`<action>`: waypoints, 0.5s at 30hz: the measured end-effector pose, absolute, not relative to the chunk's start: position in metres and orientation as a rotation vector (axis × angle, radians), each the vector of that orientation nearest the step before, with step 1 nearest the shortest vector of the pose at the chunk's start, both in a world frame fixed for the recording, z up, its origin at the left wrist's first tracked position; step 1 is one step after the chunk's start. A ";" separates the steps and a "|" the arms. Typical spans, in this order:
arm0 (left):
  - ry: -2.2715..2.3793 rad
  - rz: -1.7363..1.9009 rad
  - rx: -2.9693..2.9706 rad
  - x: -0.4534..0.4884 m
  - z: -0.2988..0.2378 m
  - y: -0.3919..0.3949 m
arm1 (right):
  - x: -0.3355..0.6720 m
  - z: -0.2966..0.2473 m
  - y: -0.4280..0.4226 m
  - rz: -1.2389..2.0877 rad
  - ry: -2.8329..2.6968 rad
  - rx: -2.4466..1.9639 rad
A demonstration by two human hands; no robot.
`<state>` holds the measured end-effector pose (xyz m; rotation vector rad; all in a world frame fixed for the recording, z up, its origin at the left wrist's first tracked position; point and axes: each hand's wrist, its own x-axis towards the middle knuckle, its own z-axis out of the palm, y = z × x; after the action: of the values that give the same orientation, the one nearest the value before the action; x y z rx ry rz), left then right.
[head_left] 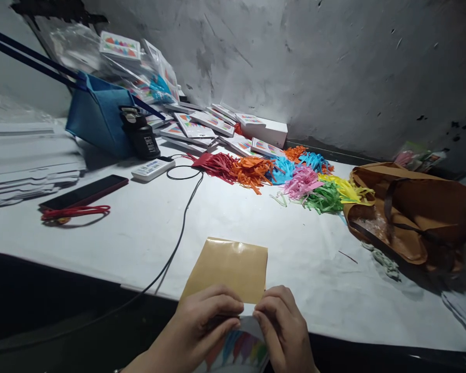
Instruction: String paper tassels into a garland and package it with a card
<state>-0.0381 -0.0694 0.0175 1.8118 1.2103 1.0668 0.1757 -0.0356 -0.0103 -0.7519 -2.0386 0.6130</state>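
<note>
My left hand [202, 324] and my right hand [283, 326] meet at the near edge of the white table [256, 228]. Both pinch the near end of a flat tan packet [229, 267] with a glossy clear face, which lies on the table pointing away from me. Under my fingers, a white card printed with a coloured fan pattern [241, 349] sticks out of the packet's open end. Both hands have their fingers curled and pressed on the packet and card.
Bundles of cut paper strips in red, orange, blue, pink, green and yellow [279, 176] lie mid-table. White printed boxes [225, 127] pile up by the wall beside a blue bag [97, 119]. A phone [85, 191], black cable [178, 233] and brown bag [411, 212] lie around.
</note>
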 end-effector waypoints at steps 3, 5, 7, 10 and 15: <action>1.209 1.065 1.817 -0.038 0.018 -0.068 | 0.173 -0.012 -0.036 0.618 -2.056 -0.799; 1.219 1.056 1.800 -0.039 0.018 -0.068 | 0.169 -0.014 -0.037 0.618 -2.037 -0.863; 1.228 1.057 1.769 -0.039 0.018 -0.067 | 0.166 -0.015 -0.039 0.532 -1.974 -0.984; 1.240 1.070 1.728 -0.040 0.017 -0.067 | 0.168 -0.020 -0.041 0.266 -1.876 -1.121; 1.221 1.087 1.790 -0.042 0.012 -0.066 | 0.171 -0.032 -0.052 -0.051 -1.946 -0.923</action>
<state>-0.0419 -0.0663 0.0120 1.7903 1.2208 1.0871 0.1712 -0.0518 -0.0316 -0.9231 -1.9464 -0.0505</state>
